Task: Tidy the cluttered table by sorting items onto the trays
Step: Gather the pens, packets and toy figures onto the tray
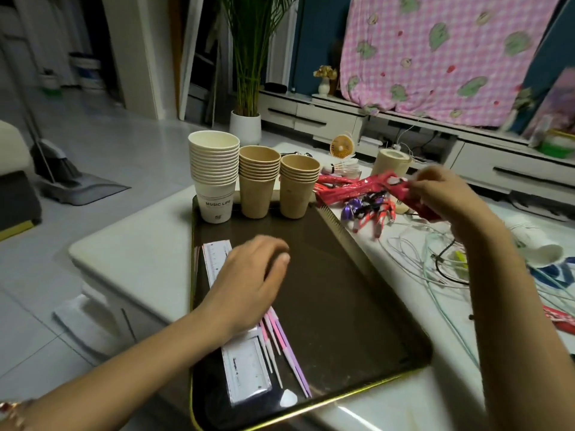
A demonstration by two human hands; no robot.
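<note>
Head view: right hand grips red packets over the table, right of the tray; left hand hovers relaxed, empty, above it. Likely mid-sort: next, carry packets left onto bare tray.

Tray is seen dark brown, rim yellow. White cup stack & tan cup stacks are noted. Wrappers red, pens pink/purple, cloth pink check w/ green blotches.
</note>
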